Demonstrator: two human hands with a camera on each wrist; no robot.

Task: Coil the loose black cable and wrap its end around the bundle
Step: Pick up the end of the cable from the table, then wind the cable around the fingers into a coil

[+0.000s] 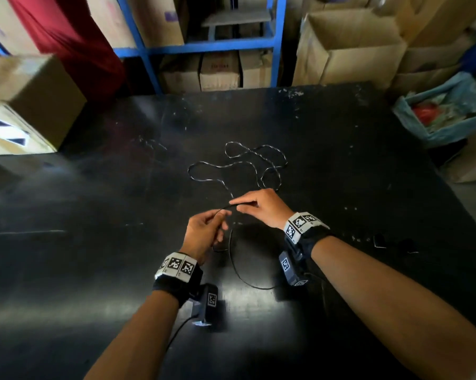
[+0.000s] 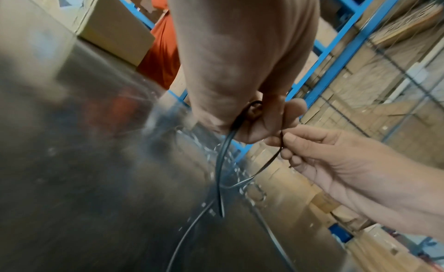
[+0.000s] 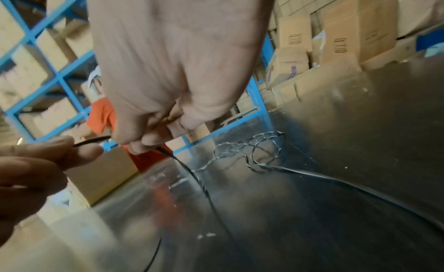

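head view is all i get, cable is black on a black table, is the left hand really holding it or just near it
Observer: Holding. In the left wrist view the left hand has the black cable running between thumb and curled fingers, with a small loop at the grip.
Operator: and the right hand
Observer: The right wrist view shows the right hand pinching the cable at its fingertips; a short stretch spans across to the left hand's fingers.
Operator: where does it go below the right hand
Observer: It drops from the pinch down to the table and sweeps toward the camera. The rest lies in loose squiggles farther out, not yet coiled.
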